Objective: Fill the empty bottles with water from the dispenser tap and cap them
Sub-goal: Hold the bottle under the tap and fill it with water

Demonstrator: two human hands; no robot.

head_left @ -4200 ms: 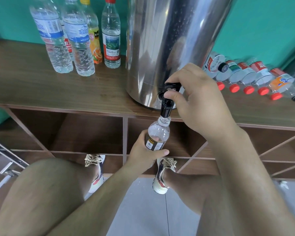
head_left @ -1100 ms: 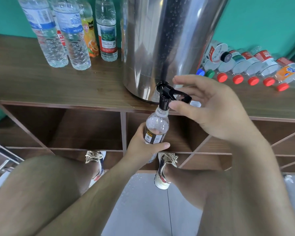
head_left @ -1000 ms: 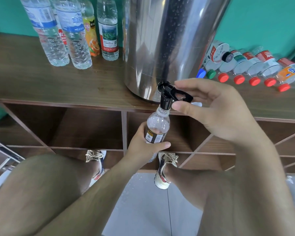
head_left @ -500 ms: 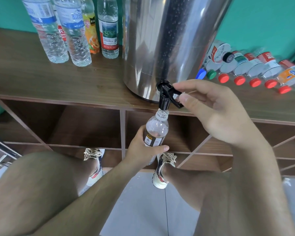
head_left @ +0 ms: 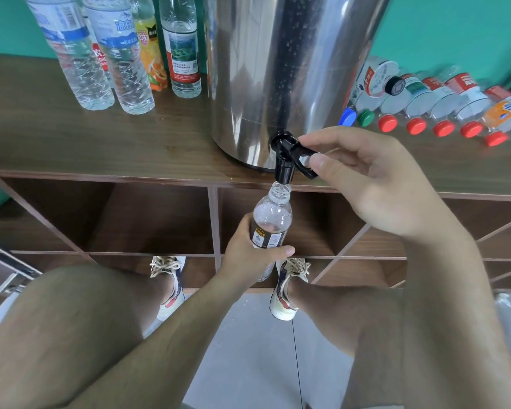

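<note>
1. Upper left of the frame: a cluster of standing bottles (head_left: 121, 54) sits upright on the wooden shelf top (head_left: 71, 137), well apart from both hands.
2. Lower centre: the left forearm rises from the bottom edge. The left hand (head_left: 248, 255) is wrapped around the lower body of the bottle (head_left: 270, 219), thumb across the front under the label and the other fingers curled behind.
3. Centre: the bottle is uncapped and nearly upright. Its open mouth is directly under the black tap (head_left: 283, 160), just short of touching the spout.
4. Upper centre: the tap juts from the base of the steel dispenser (head_left: 292, 69), at the shelf's front edge.
5. Right of centre: the right arm comes in from the lower right. The right hand (head_left: 375, 184) pinches the tap lever (head_left: 303, 160) between forefinger above and thumb below, with the remaining fingers loosely curled.
6. Upper right: a row of capped bottles (head_left: 443, 95) lies on its side, caps pointing forward.
</note>
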